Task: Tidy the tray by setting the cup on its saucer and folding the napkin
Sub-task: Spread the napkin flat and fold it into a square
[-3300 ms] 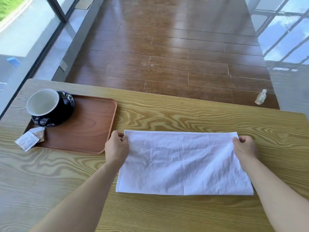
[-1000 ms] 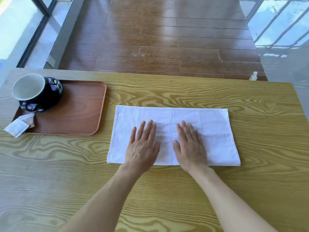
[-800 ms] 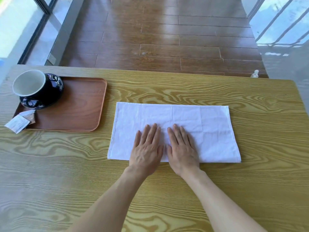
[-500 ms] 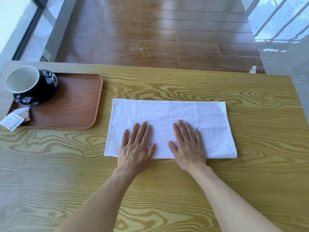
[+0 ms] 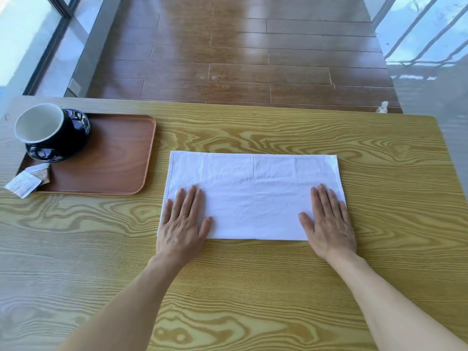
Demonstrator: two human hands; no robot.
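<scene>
Napkin [image 5: 253, 196] flat on the bench [image 5: 253, 287], right of the tray [image 5: 114, 158], long axis left to right. Left hand [image 5: 183, 224] and right hand [image 5: 328, 224] spread flat on opposite near corners, each grip pinching nothing, equally near for the next fold.

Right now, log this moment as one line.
cup on saucer | napkin flat on table | left hand, right hand pressing near corners

Left hand [image 5: 182, 221] flat, right hand [image 5: 328, 221] flat, fingers spread, well apart
</scene>
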